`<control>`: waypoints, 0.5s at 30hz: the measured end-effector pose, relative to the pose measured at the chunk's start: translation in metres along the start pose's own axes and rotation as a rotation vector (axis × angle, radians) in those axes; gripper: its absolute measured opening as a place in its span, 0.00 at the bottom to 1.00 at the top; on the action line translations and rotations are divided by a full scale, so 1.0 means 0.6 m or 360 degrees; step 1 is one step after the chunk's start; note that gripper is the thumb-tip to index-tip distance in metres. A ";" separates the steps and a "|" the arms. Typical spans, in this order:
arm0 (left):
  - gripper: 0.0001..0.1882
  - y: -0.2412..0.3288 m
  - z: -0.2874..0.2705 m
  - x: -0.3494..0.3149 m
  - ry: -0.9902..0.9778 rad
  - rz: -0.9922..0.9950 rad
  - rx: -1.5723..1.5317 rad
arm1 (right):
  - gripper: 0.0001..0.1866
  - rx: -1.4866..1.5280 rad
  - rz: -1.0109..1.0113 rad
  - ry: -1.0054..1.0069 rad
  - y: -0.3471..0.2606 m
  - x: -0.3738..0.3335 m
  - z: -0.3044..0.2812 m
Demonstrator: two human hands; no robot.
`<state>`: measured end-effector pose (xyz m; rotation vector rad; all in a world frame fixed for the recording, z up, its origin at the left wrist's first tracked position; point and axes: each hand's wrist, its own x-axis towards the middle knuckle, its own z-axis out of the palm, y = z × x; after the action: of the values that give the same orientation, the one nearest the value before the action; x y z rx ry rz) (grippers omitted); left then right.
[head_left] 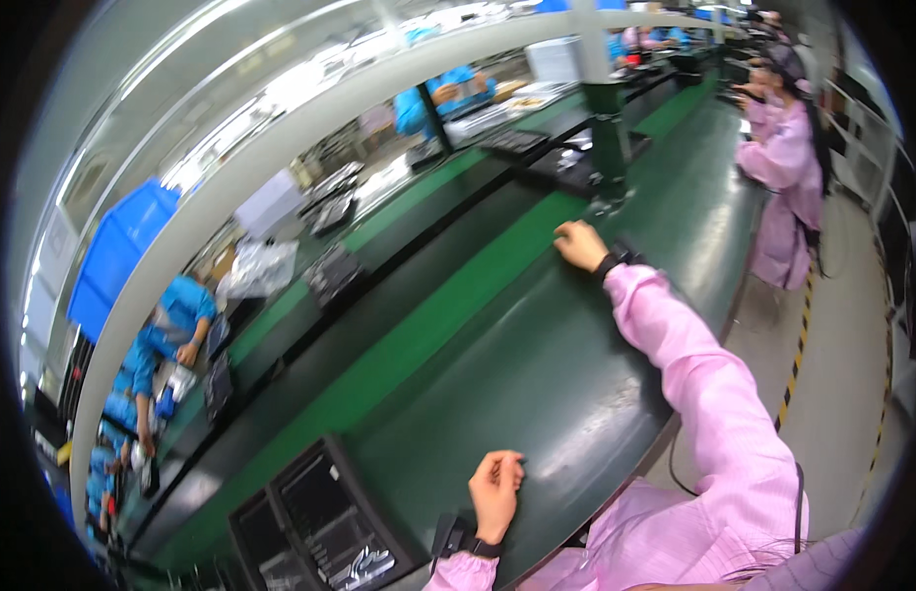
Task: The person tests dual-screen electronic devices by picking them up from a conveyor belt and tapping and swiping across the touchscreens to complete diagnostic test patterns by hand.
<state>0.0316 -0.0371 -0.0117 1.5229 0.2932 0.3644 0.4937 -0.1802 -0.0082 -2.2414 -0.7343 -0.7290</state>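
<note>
My right hand (580, 246) reaches far out over the dark green bench (537, 384), near the edge of its bright green strip. Its fingers are curled in, and nothing shows in them. Close to the bench's near edge is my left hand (494, 495), its fingers loosely folded with no object visible. A black divided tray (350, 492) lies to the left of that hand, apart from it. Dark flat panels sit in the tray, with a shiny clear piece at its near end. Both wrists carry black bands, and the sleeves are pink.
A grey post (606, 128) rises from the bench beyond my right hand. Black trays (332, 274) lie along the far side of the line. People in blue work opposite; a person in pink (785, 148) stands at far right. A blue bin (123, 256) hangs upper left.
</note>
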 end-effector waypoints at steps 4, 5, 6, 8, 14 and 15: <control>0.09 -0.003 -0.003 0.003 -0.0040 -0.0045 0.0020 | 0.15 -0.0376 -0.0074 -0.0031 0.065 0.053 0.026; 0.09 -0.003 -0.004 0.001 -0.0040 -0.0065 0.0033 | 0.17 -0.0482 -0.0066 -0.0074 0.074 0.065 0.040; 0.09 -0.016 -0.008 -0.001 -0.0062 -0.0119 0.0028 | 0.19 -0.0511 -0.0091 -0.0064 0.084 0.073 0.053; 0.09 -0.015 -0.010 -0.004 -0.0109 -0.0144 0.0079 | 0.25 -0.0523 -0.0111 -0.0087 0.124 0.096 0.068; 0.09 -0.010 -0.016 -0.009 -0.0161 -0.0156 0.0197 | 0.28 -0.1232 0.0024 -0.0043 0.204 0.152 0.097; 0.09 -0.012 -0.017 -0.008 -0.0190 -0.0174 0.0253 | 0.26 -0.1445 0.0024 -0.0112 0.210 0.154 0.109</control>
<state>0.0233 -0.0300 -0.0194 1.6699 0.3157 0.1659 0.6598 -0.1842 -0.0396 -3.0813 -0.4487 -1.1379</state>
